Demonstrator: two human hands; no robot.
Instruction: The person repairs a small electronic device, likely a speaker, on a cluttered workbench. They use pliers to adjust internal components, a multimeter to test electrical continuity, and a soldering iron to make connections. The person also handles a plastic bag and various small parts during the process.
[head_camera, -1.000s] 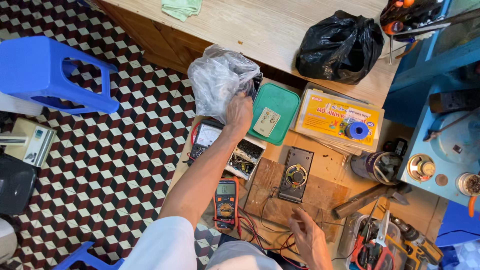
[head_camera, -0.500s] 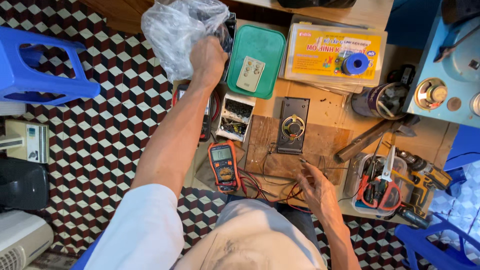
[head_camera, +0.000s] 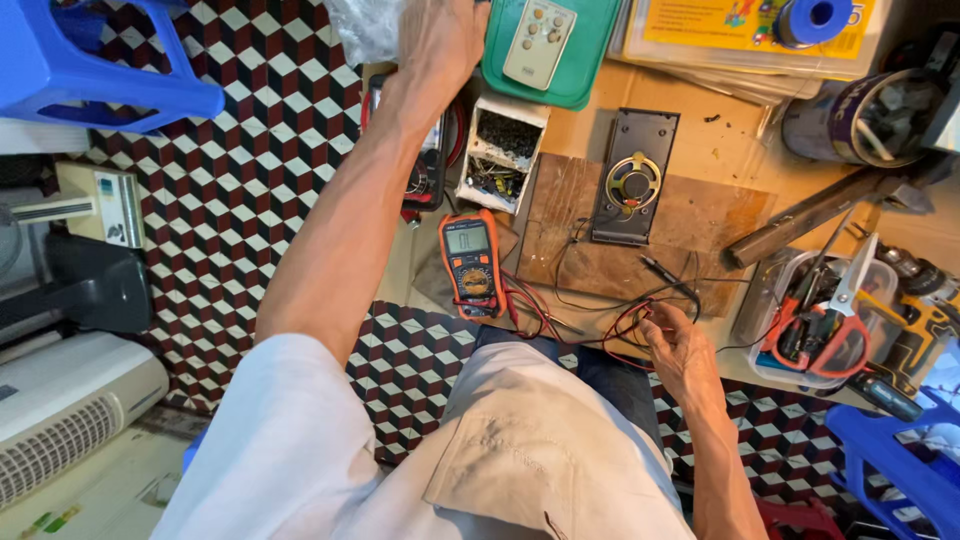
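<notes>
Person's body from above: pale short-sleeved shirt, dark trousers, bare arms

White-grey shirt; left sleeve ends at upper arm; creased fabric over the belly with a stitched patch pocket; dark blue trousers just visible at the lap; left hand (head_camera: 440, 40) and right hand (head_camera: 678, 350) bare, no gloves, rings or watch; forearms lean, sinewy

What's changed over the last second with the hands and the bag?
The left hand stays stretched forward on the clear plastic bag, which now sits at the view's top edge as the head camera tipped down and closer. The right hand stays at the red and black leads. The orange multimeter and speaker plate have not moved.
</notes>
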